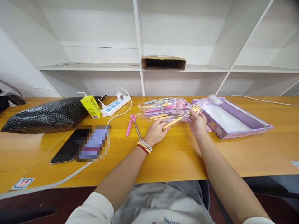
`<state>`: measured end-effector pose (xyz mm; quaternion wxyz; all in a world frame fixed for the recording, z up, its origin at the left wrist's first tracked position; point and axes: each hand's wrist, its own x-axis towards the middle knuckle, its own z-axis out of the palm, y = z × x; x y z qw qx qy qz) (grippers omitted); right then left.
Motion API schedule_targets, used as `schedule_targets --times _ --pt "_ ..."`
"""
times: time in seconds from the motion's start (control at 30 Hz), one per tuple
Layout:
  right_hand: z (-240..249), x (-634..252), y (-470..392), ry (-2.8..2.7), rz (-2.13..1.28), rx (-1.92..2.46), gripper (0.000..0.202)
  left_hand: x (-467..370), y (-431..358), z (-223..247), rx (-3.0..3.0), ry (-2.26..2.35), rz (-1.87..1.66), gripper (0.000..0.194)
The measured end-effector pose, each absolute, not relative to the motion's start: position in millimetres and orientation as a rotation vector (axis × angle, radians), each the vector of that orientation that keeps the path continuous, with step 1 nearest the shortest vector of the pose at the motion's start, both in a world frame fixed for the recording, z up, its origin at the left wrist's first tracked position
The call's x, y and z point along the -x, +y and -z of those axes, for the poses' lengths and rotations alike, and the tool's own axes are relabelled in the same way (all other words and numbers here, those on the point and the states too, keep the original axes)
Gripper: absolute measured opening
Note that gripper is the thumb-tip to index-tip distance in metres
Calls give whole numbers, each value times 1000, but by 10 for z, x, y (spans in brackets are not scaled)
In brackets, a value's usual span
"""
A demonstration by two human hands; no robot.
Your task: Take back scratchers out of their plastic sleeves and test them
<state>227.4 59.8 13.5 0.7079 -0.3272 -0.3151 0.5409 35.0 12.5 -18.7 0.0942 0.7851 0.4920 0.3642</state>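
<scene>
A yellow back scratcher, apparently in a clear plastic sleeve, lies slantwise between my two hands. My left hand is closed at its handle end, with the fingertips partly hidden. My right hand grips the other end, just below the yellow claw. Behind them spreads a pile of plastic-wrapped back scratchers in blue, pink, purple and yellow. Left of my left hand lies a pink claw on a metal rod, its lower end reaching toward my wrist. Beside it is a pink handle.
An open purple box stands at right with a small plastic packet on its edge. At left are a power strip, a yellow drink carton, a black wrapped parcel and a dark phone. A white cable crosses the desk.
</scene>
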Motion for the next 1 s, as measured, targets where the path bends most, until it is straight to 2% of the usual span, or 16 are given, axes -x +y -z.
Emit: schedule_targets --times 0.4,0.77,1.0 --pt "-86 -2277 613 -776 -1183 725 32 -170 216 74 -2238 2019 -1050 28" --pt "-100 -2366 652 -644 -1078 713 38 -72 230 48 -2059 2210 -811 33" --pt "-98 -2507 722 -469 -942 723 33 -48 211 22 -2026 2245 -769 35"
